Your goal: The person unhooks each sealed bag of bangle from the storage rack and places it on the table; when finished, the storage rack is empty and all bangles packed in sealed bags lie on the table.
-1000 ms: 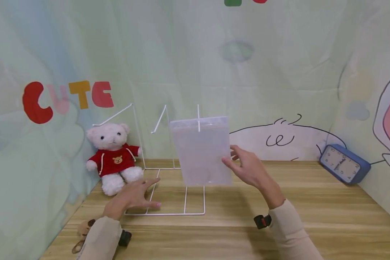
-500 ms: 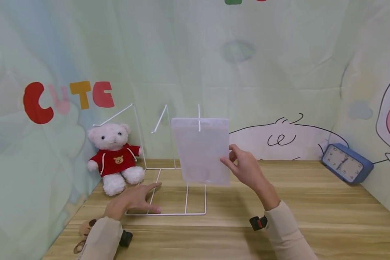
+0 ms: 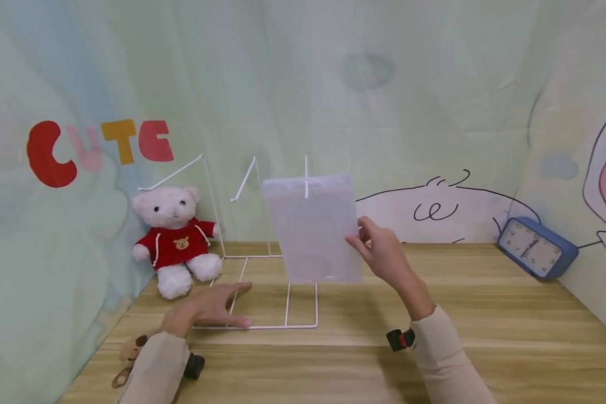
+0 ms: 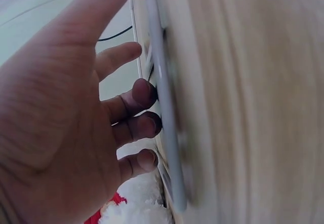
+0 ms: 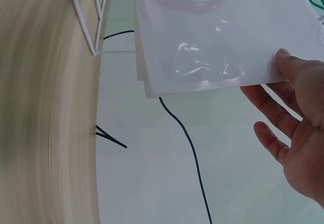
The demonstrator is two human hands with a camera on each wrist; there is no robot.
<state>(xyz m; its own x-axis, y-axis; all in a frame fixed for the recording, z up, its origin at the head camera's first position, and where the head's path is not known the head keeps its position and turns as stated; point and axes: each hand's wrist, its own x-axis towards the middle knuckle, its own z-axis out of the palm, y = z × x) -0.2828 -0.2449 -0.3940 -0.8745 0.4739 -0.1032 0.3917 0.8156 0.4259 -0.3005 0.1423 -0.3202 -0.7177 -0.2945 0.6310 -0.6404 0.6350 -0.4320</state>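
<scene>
Hanging on the rightmost hook [image 3: 306, 178] of the white wire rack [image 3: 283, 326], the translucent packet [image 3: 313, 235] has its edge pinched by the fingers of the right hand [image 3: 384, 255]. The left hand [image 3: 207, 307] is at the rack's base, fingers loosely spread. A teddy bear [image 3: 175, 247] sits left of the rack.

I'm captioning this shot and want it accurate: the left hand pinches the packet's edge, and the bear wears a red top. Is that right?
Not quite: the head view shows the right hand pinching the edge of the packet; the left hand is low by the base of the rack. The bear does wear a red top.
</scene>
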